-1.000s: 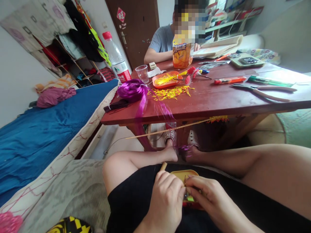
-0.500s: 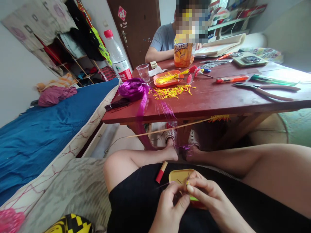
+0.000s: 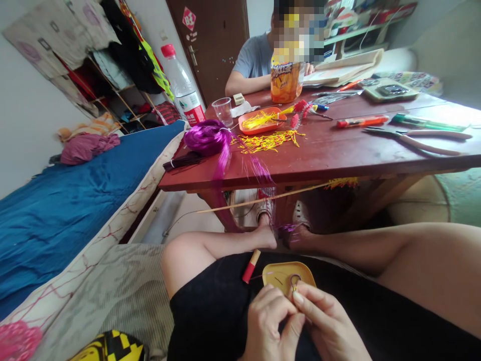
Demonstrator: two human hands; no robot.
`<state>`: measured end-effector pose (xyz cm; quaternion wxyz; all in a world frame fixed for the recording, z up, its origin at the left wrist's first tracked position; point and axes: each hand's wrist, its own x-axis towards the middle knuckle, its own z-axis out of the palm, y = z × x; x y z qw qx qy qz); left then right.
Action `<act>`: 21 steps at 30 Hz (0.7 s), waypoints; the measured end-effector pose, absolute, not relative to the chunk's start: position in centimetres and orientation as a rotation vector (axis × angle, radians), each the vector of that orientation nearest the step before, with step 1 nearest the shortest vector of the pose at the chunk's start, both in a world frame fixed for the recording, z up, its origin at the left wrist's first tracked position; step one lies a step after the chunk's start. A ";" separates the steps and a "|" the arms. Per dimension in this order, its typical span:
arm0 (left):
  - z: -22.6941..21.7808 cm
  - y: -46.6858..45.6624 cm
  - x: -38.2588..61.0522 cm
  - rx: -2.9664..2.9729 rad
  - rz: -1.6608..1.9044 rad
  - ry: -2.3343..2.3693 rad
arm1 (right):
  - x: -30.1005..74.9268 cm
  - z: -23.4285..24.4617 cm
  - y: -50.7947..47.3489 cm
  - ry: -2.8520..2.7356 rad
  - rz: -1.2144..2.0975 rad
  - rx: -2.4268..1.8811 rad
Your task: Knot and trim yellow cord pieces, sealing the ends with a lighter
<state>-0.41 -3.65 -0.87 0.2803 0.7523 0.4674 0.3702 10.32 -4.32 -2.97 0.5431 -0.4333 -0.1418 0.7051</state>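
Over my lap, my right hand (image 3: 325, 311) pinches a small dark wire loop (image 3: 292, 282) with a bit of yellow at its base between thumb and forefinger. Close against it, my left hand (image 3: 271, 321) is closed, fingers curled and thumb pressed in; what it grips is hidden. Just beyond both hands, a shallow yellow tray (image 3: 268, 275) rests on the black cloth over my lap, with a few short dark and pinkish bits in it. To its left lies a small tube (image 3: 249, 272), red with a tan end, with a fine thread beside it.
Ahead stands a dark red table (image 3: 330, 150) holding a purple thread bundle (image 3: 206, 138), yellow strands (image 3: 268, 142), an orange dish (image 3: 259, 131), pliers (image 3: 417, 138) and bottles. A thin stick (image 3: 263, 200) crosses below its edge. Across the table sits another person (image 3: 253, 62).
My left hand has turned and drawn down toward me, its fingers now curled tighter. The dark wire in my right fingers now shows as a rounded loop above the tray.
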 end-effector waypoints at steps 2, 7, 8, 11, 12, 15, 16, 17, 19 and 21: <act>-0.7 -3.5 -0.6 2.166 0.971 1.240 | 10.2 -2.7 -4.3 -0.294 1.681 -1.035; -0.8 -3.2 -0.8 2.279 0.905 1.199 | 10.4 -2.5 -4.2 -0.432 1.670 -1.025; -0.7 -3.2 -0.8 2.285 0.904 1.199 | 10.5 -2.5 -4.2 -0.432 1.672 -1.025; -0.3 -3.2 -1.0 2.311 0.912 1.197 | 10.5 -2.3 -4.3 -0.338 1.715 -1.034; -0.1 -3.2 -1.0 2.324 0.914 1.186 | 10.4 -2.3 -4.4 -0.349 1.719 -1.040; 0.4 -3.2 -1.2 2.380 0.916 1.127 | 10.5 -2.3 -4.4 -0.504 1.665 -1.052; 0.4 -3.1 -1.3 2.396 0.910 1.112 | 10.5 -2.4 -4.4 -0.535 1.657 -1.048; 0.4 -3.1 -1.3 2.401 0.898 1.103 | 10.5 -2.5 -4.3 -0.545 1.664 -1.039; 0.3 -3.0 -1.4 2.354 0.871 1.124 | 10.7 -2.5 -4.0 -0.572 1.680 -1.026; 0.3 -2.7 -1.6 2.242 0.832 1.179 | 11.1 -2.1 -3.6 -0.732 1.648 -1.049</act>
